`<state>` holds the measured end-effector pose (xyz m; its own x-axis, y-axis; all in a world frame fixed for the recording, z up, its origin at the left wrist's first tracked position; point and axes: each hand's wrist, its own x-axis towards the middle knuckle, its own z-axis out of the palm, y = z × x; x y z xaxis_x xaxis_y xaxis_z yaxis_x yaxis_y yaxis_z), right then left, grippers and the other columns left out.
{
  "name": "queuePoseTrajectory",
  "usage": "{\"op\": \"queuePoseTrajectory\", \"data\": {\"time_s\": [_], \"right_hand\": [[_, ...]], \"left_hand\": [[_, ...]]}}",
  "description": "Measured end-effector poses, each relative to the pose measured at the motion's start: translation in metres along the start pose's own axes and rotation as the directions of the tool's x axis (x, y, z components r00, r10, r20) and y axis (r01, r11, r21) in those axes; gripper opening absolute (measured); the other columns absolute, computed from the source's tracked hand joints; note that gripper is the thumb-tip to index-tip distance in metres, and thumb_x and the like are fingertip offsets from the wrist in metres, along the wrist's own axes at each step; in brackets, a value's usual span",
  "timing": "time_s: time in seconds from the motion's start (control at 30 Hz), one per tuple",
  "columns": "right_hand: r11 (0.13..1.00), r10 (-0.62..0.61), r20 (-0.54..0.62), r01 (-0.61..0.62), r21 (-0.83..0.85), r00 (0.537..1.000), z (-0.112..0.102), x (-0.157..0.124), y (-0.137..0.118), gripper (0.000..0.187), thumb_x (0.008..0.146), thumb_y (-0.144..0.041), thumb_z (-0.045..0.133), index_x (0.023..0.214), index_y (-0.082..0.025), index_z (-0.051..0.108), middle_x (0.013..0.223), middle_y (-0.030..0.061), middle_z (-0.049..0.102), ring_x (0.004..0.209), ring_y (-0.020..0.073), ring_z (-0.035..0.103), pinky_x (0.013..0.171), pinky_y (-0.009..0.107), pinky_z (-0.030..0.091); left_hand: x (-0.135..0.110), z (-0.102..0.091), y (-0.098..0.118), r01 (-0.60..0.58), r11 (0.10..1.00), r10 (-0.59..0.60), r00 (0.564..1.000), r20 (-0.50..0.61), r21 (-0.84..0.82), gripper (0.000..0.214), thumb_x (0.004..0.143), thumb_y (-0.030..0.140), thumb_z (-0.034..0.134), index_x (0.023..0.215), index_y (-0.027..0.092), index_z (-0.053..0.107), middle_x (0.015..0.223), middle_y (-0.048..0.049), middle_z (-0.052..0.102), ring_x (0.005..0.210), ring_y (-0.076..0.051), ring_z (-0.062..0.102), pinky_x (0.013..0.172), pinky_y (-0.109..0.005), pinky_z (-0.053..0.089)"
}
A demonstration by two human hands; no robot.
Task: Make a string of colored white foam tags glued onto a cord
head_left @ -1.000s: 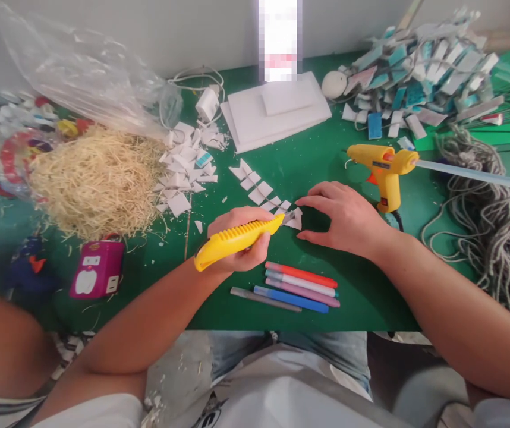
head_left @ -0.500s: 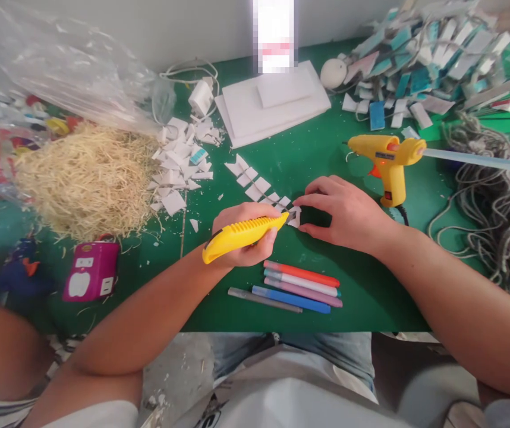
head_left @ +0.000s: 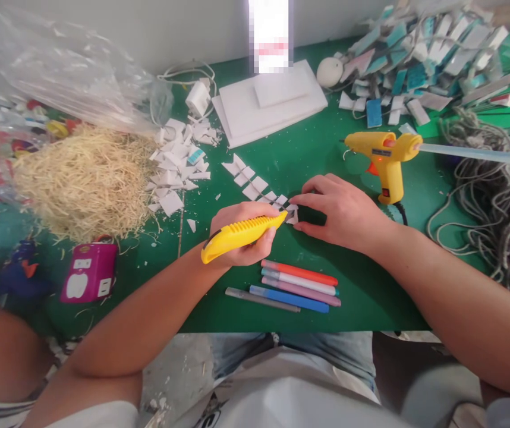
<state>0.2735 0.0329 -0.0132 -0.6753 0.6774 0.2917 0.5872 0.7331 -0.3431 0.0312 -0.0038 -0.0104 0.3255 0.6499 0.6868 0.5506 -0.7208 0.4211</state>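
Note:
My left hand [head_left: 251, 254] is wrapped round a yellow utility knife [head_left: 241, 236], its blade end pointing right. The blade tip meets a small white piece [head_left: 293, 214] on the green table. My right hand [head_left: 346, 211] holds that piece at its right side, thumb below and fingertips above. From there a slanting row of small white pieces [head_left: 252, 189] runs up and left, with a thin grey strand along it. Several markers [head_left: 299, 273], red, white, purple, blue and grey, lie just below the hands.
A yellow glue gun [head_left: 384, 148] with its stick stands right, beside grey yarn [head_left: 491, 202]. White sheets [head_left: 273, 113] lie at the back. White scraps [head_left: 177, 160], straw [head_left: 85, 178] and a magenta box [head_left: 90, 271] are left. Blue-white offcuts [head_left: 419, 77] pile up at back right. Another person's arm [head_left: 5, 351] shows lower left.
The whole view has shifted very slightly. Both hands, the knife and the white piece keep nearly the same places relative to each other.

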Motion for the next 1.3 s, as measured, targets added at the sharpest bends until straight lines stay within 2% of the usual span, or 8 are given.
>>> {"op": "queuePoseTrajectory", "data": {"time_s": [0.1, 0.3, 0.6, 0.77, 0.9, 1.03, 1.13, 1.3], "right_hand": [[1.0, 0.014, 0.023, -0.014, 0.001, 1.0, -0.0013, 0.0007, -0.001, 0.031, 0.09, -0.03, 0.07, 0.116, -0.016, 0.081, 0.106, 0.0155, 0.071, 0.087, 0.0259, 0.06, 0.077, 0.041, 0.052], [0.999, 0.035, 0.047, -0.035, 0.011, 0.998, -0.0026, 0.0011, -0.0016, 0.031, 0.09, -0.031, 0.07, 0.116, -0.018, 0.08, 0.108, 0.0156, 0.071, 0.09, 0.0276, 0.061, 0.079, 0.042, 0.052], [1.0, -0.008, 0.019, 0.009, -0.018, 1.0, -0.002, 0.0006, -0.0004, 0.032, 0.091, -0.03, 0.069, 0.115, -0.013, 0.081, 0.106, 0.0169, 0.072, 0.088, 0.0276, 0.062, 0.078, 0.042, 0.054], [0.999, 0.034, 0.044, -0.034, -0.003, 0.998, -0.0014, -0.0003, -0.0001, 0.03, 0.091, -0.032, 0.069, 0.116, -0.018, 0.081, 0.108, 0.0144, 0.071, 0.09, 0.0269, 0.06, 0.079, 0.041, 0.052], [0.999, 0.037, 0.043, -0.037, 0.003, 0.998, -0.0004, -0.0004, -0.0003, 0.03, 0.091, -0.032, 0.069, 0.115, -0.017, 0.081, 0.107, 0.0154, 0.072, 0.09, 0.0276, 0.06, 0.078, 0.042, 0.052], [0.999, 0.037, 0.045, -0.037, 0.006, 0.998, 0.0002, 0.0003, 0.0003, 0.031, 0.091, -0.032, 0.07, 0.116, -0.016, 0.081, 0.107, 0.0157, 0.072, 0.09, 0.0279, 0.061, 0.079, 0.042, 0.052], [0.998, 0.048, 0.053, -0.049, 0.025, 0.997, -0.0007, 0.0003, 0.0009, 0.03, 0.09, -0.031, 0.071, 0.115, -0.018, 0.081, 0.108, 0.0154, 0.071, 0.091, 0.0285, 0.061, 0.08, 0.043, 0.052], [0.999, 0.041, 0.055, -0.043, 0.023, 0.998, -0.0026, -0.0003, 0.0008, 0.031, 0.09, -0.031, 0.07, 0.117, -0.017, 0.081, 0.108, 0.0156, 0.071, 0.09, 0.028, 0.06, 0.08, 0.043, 0.051]], "left_hand": [[-0.0003, -0.0001, -0.001, -0.003, 1.0, 0.003, 1.0, 0.014, 0.008, 0.012, 0.087, 0.022, 0.063, 0.098, 0.021, 0.07, 0.09, -0.0005, 0.083, 0.071, -0.014, 0.078, 0.07, -0.02, 0.064], [-0.0008, -0.0016, -0.0007, 0.043, 0.996, -0.049, 0.996, 0.079, 0.081, 0.019, 0.09, 0.032, 0.059, 0.098, 0.022, 0.073, 0.086, -0.0011, 0.082, 0.068, -0.016, 0.077, 0.066, -0.023, 0.064], [-0.0014, -0.0016, -0.0003, -0.006, 1.0, 0.004, 0.998, 0.066, 0.026, 0.014, 0.086, 0.022, 0.063, 0.099, 0.022, 0.07, 0.091, 0.0003, 0.083, 0.074, -0.015, 0.079, 0.071, -0.019, 0.062], [-0.001, -0.0009, 0.0017, -0.005, 0.999, 0.003, 0.998, 0.06, 0.038, 0.013, 0.087, 0.024, 0.061, 0.097, 0.022, 0.068, 0.088, 0.0022, 0.082, 0.07, -0.013, 0.077, 0.067, -0.018, 0.06], [0.0001, -0.001, 0.0034, 0.0, 0.998, -0.004, 0.998, 0.066, 0.067, 0.014, 0.086, 0.027, 0.059, 0.094, 0.023, 0.07, 0.08, 0.0024, 0.081, 0.063, -0.014, 0.075, 0.062, -0.02, 0.06], [-0.0002, -0.003, 0.0042, 0.018, 0.985, -0.032, 0.996, 0.082, 0.169, 0.021, 0.087, 0.034, 0.055, 0.09, 0.023, 0.073, 0.076, 0.0012, 0.08, 0.059, -0.014, 0.073, 0.057, -0.022, 0.059], [-0.0011, -0.005, 0.0045, 0.004, 0.981, -0.016, 0.998, 0.058, 0.194, 0.023, 0.088, 0.035, 0.056, 0.09, 0.023, 0.075, 0.075, 0.001, 0.08, 0.059, -0.015, 0.073, 0.057, -0.022, 0.061], [-0.0011, -0.0062, 0.0062, -0.002, 0.993, 0.002, 1.0, -0.006, 0.119, 0.015, 0.088, 0.029, 0.06, 0.094, 0.022, 0.072, 0.083, 0.0004, 0.082, 0.065, -0.015, 0.076, 0.063, -0.022, 0.063]]}}
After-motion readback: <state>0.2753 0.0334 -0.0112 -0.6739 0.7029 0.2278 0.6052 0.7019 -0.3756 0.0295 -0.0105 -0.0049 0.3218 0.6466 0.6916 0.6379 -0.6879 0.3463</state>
